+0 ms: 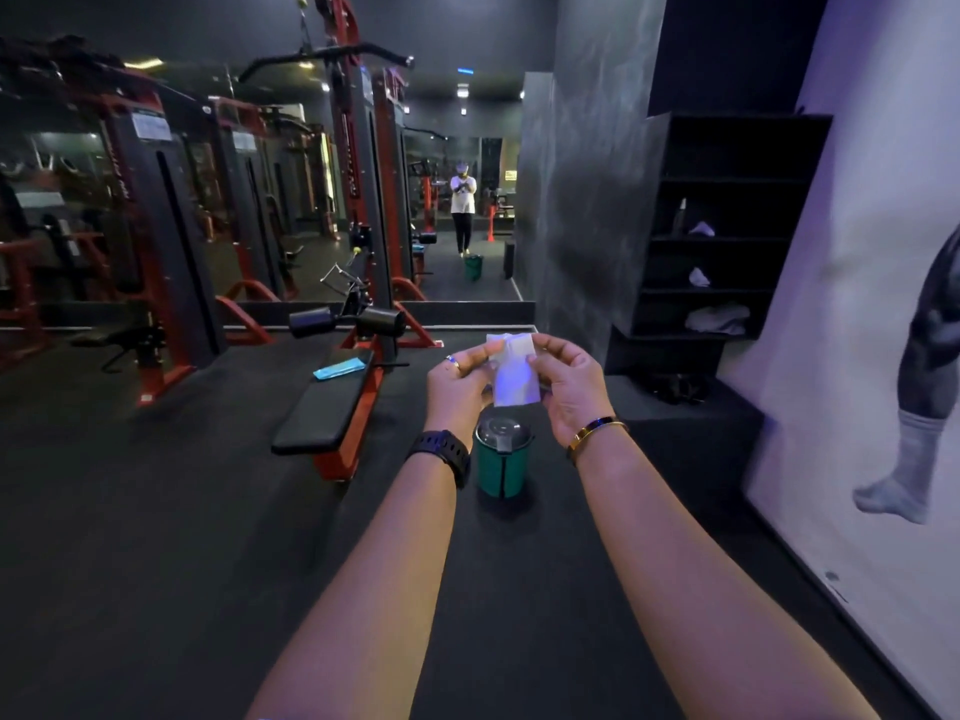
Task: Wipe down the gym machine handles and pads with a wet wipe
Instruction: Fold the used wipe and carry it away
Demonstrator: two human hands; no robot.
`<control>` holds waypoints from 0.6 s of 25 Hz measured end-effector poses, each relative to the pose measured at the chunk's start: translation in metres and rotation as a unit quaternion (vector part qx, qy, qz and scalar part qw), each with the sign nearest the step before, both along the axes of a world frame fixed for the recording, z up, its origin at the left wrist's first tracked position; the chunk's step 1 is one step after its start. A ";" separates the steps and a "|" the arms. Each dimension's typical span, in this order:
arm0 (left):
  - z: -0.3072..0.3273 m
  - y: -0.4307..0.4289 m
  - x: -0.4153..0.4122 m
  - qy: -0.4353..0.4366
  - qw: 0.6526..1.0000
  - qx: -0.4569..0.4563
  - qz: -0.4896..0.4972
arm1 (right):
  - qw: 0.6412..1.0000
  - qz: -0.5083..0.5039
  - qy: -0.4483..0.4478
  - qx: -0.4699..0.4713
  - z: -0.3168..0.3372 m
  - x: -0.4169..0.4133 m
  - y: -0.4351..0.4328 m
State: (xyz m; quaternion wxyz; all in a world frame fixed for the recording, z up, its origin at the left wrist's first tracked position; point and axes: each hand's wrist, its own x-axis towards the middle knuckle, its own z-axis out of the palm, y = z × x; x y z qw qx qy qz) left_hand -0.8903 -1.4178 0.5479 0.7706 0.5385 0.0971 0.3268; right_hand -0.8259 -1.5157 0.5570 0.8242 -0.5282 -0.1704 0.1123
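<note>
Both hands pinch white wet wipe [511,374] at top corners: left hand [457,381], right hand [569,389]. Green bin [503,462] on floor below.

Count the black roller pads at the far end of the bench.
2. The left roller pad and the right roller pad sit side by side at the far end of the bench; pads on the darker machines may be hidden.
</note>
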 end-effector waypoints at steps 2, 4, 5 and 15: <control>-0.005 0.025 0.046 0.003 1.000 -0.003 -0.008 | 1.000 -0.004 0.004 0.001 -0.006 0.047 0.024; -0.012 0.050 0.095 0.003 1.000 -0.003 -0.015 | 1.000 -0.006 0.010 0.010 -0.012 0.098 0.048; -0.015 0.062 0.123 0.002 1.000 -0.001 -0.016 | 1.000 -0.006 0.012 0.015 -0.015 0.127 0.062; -0.010 0.170 0.406 -0.017 1.000 0.014 -0.014 | 1.000 0.004 -0.014 0.023 -0.006 0.413 0.172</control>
